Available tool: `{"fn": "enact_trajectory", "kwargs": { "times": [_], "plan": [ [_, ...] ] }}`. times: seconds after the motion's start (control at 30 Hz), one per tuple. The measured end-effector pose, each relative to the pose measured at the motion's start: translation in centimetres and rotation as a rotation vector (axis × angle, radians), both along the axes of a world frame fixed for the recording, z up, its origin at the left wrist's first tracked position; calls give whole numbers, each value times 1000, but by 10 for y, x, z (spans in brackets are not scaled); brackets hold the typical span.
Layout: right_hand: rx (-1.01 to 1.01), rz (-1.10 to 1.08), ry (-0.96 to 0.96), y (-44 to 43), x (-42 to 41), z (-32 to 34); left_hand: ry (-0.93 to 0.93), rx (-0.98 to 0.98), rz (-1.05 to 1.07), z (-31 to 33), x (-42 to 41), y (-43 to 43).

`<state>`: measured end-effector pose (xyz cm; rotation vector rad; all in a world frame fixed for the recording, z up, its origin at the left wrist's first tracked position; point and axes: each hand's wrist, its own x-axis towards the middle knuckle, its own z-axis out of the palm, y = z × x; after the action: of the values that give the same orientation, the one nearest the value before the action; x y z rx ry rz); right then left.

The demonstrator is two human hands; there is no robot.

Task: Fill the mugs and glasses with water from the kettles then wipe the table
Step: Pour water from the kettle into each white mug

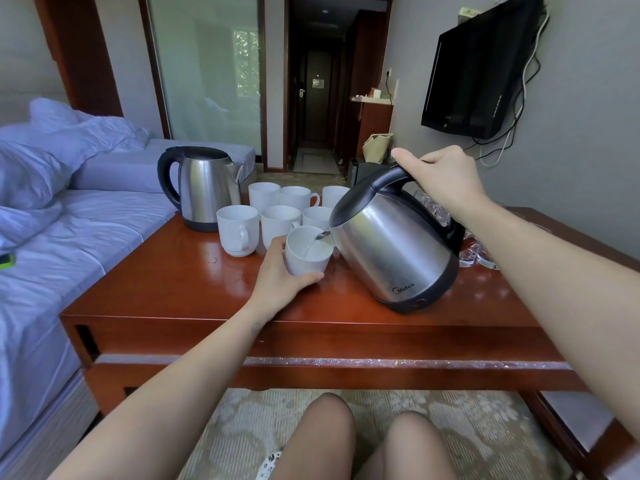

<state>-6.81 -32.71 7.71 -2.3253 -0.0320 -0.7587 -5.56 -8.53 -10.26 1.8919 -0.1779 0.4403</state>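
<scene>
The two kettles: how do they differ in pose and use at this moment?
The near kettle is tilted, pouring water into a white mug; the far kettle stands upright on the table. The right hand grips the near kettle's handle; no hand touches the far kettle. Both are steel with black handles.
</scene>
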Motion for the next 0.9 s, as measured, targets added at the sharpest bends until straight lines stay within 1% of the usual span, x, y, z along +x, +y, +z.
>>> {"fn": "enact_trajectory", "kwargs": {
  "times": [0.9],
  "plan": [
    [-42, -34, 2, 3, -7, -1, 7, -17, -17, 0, -2, -1]
  ]
}}
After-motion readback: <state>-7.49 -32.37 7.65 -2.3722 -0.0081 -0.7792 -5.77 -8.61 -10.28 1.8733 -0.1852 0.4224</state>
